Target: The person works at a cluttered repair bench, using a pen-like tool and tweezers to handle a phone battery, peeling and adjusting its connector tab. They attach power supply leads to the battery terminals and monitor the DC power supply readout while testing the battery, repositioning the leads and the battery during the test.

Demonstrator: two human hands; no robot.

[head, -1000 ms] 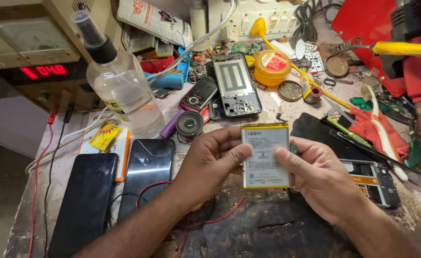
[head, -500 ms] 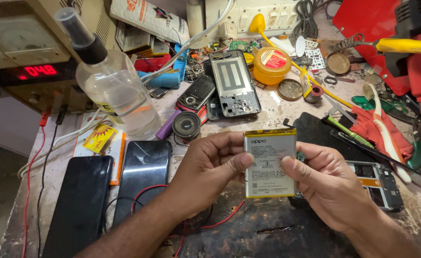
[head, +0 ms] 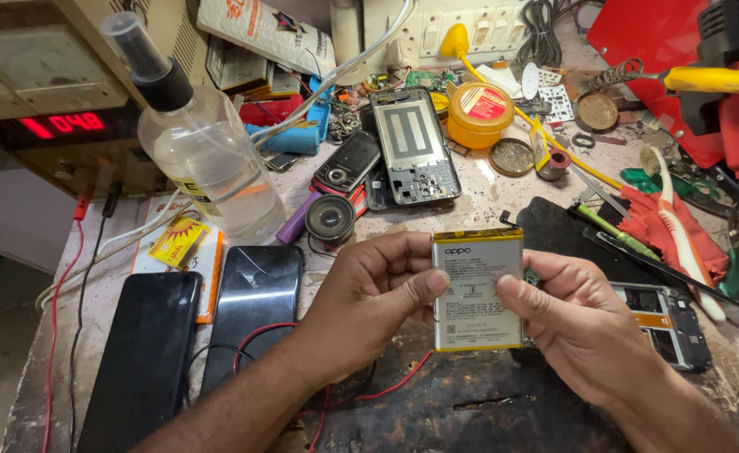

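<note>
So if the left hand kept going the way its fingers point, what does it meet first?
The left hand points right, across the flat silver phone battery it already grips. Past that, it would likely meet the right hand holding the opposite edge, though depth is hard to judge.

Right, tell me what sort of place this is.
Most likely a phone repair bench: both hands hold a flat phone battery, an opened phone frame lies among parts, and a bench power supply stands alongside.

Battery — matt paper label
</note>
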